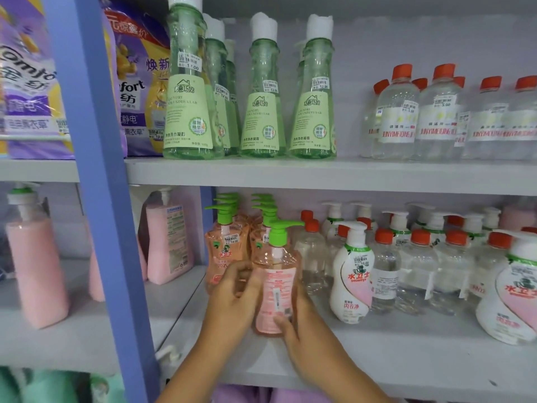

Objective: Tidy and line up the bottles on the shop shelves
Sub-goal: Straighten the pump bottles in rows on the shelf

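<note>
An orange-pink pump bottle [276,274] with a green pump stands at the front of the lower shelf [377,353], its back label toward me. My left hand [232,298] grips its left side. My right hand [293,318] holds its right side, thumb across the lower front. Behind it stand two rows of the same orange bottles [223,251], pumps pointing left. The bottle in my hands has its pump pointing right.
White pump bottles [353,274] and clear red-capped bottles [418,271] fill the lower shelf to the right. Green flask bottles [261,106] and clear bottles [398,117] stand on the upper shelf. A blue upright post [101,184] is at left, pink bottles [165,239] beyond it.
</note>
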A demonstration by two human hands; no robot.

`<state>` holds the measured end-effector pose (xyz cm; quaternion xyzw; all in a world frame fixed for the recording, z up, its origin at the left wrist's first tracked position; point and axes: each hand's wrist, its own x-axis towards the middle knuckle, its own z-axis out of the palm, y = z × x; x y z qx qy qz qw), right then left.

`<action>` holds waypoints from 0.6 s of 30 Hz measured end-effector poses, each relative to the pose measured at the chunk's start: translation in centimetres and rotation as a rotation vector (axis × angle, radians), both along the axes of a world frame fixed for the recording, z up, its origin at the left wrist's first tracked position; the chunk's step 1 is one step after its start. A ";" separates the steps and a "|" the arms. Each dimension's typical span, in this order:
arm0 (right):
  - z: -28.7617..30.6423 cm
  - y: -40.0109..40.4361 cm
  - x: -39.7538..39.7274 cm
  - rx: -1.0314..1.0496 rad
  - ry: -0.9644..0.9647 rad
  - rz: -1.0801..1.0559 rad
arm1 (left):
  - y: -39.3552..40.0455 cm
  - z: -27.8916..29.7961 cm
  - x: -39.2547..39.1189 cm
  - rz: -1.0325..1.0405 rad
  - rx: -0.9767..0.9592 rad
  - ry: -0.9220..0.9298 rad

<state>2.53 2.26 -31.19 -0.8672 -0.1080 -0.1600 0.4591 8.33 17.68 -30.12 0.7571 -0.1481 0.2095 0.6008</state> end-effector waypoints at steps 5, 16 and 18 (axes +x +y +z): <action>0.3 2.1 1.7 -0.109 -0.041 0.006 | 2.1 -0.5 -0.8 0.064 0.022 0.061; 2.5 2.7 7.8 0.067 -0.028 -0.320 | 3.0 0.0 -0.6 0.481 0.144 0.120; 1.9 3.0 8.4 0.090 -0.011 -0.323 | 2.8 -0.4 -0.7 0.436 0.113 0.130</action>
